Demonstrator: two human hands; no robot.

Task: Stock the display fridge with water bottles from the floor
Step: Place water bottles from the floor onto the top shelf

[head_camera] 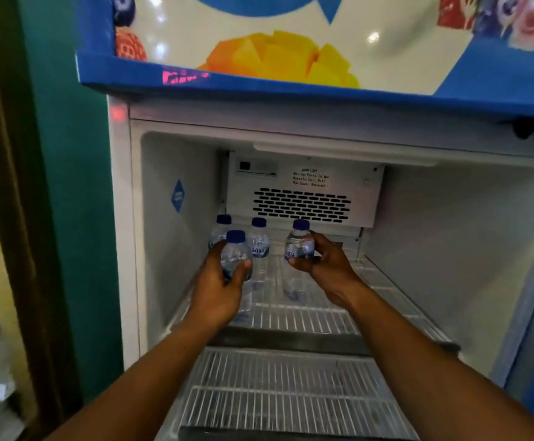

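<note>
Gripping the first water bottle point(235, 256) in the left grip point(218, 288), fingers and thumb curling round its clear body, keeping it upright at the front left of the upper wire shelf point(307, 313). Holding the second water bottle point(300, 246) in the right grip point(326, 265), fingers wrapping the label, upright and further right. Not being able to tell whether either base is touching the wires. Noting two more blue-capped bottles standing unheld behind: the back-left bottle point(222, 227) near the fridge's left inner wall point(163, 249), and the middle bottle point(259, 246) just beside it, between the two held ones. Recording a vented fan cover point(302, 205) at the rear above the caps, carrying a caution label point(310, 177). Observing a blue diamond sticker point(178, 195) on the left inner wall, a lower wire shelf point(275, 393) beneath both forearms, and a header panel point(284, 55) showing cut mango overhead.
</note>
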